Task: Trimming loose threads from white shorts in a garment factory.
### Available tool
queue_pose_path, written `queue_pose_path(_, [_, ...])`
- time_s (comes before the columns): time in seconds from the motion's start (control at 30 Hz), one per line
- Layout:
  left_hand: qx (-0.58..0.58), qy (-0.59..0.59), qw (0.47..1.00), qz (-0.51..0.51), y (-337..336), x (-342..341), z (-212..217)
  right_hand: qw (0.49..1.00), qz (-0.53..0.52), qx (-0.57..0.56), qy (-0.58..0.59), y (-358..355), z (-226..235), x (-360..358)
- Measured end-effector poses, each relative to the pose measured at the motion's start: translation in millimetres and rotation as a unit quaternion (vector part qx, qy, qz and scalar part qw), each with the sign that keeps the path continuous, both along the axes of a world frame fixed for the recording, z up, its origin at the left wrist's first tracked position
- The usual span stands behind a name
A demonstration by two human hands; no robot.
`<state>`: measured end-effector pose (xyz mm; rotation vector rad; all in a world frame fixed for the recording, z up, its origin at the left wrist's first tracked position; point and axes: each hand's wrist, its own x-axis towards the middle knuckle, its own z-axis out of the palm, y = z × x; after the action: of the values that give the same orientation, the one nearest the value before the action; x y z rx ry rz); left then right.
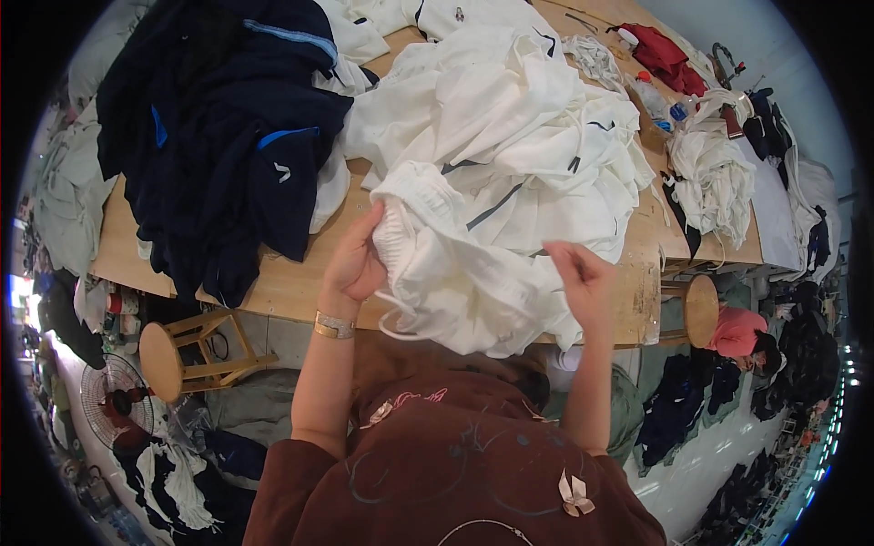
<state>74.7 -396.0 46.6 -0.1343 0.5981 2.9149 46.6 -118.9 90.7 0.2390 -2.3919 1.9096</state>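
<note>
My left hand (360, 262) is closed on the gathered elastic waistband of a white garment (473, 287), which looks like shorts or trousers. A white drawstring loops down below that hand. The garment droops over the table's near edge. At its right side my right hand (584, 280) is raised with fingers curled into a pinch; whatever may be between them is too small to make out. Behind the garment lies a large heap of white clothes (492, 100) with dark trim. A pile of navy clothes (218, 136) with blue stripes lies to the left.
The wooden table (273, 300) carries the piles. White cloth bundles (715, 177) and a red garment (660, 55) lie at the right. Wooden stools (164, 362) stand below both ends. A fan (118, 400) is at lower left. Another person (737, 332) is at the right.
</note>
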Motion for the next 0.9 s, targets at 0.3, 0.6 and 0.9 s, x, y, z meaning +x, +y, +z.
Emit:
queue_pose_path(0.3, [-0.025,-0.039,0.999,-0.014,6,-1,-1,0.958,0.160,0.171,0.166,-53,-21,-10])
queue_pose_path(0.6, [0.090,-0.112,0.963,-0.227,6,1,-7,0.742,0.081,-0.490,-0.451,-7,-3,-34])
queue_pose_path(0.9, [0.182,-0.135,0.938,-0.260,17,-9,-26,0.767,0.086,-0.535,-0.345,5,-44,-31])
